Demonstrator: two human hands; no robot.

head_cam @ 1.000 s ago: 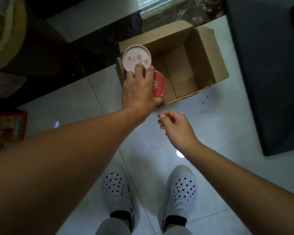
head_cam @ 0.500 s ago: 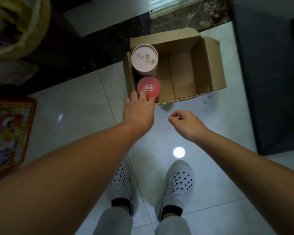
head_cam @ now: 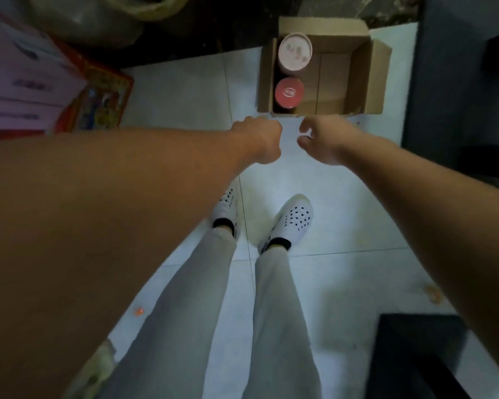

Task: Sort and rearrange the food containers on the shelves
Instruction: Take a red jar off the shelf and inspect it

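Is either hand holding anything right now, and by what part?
Nothing is held. The left hand and right hand are curled and empty, just short of the cardboard box, touching nothing in it.

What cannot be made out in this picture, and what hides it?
1. Head view: bodies of the pink-lidded container and red-lidded container, hidden by the cardboard box walls; lid print blurred.
2. Head view: left hand, its fingers hidden behind its own knuckles.
3. Head view: pink cartons, cut by the left edge, text blurred.
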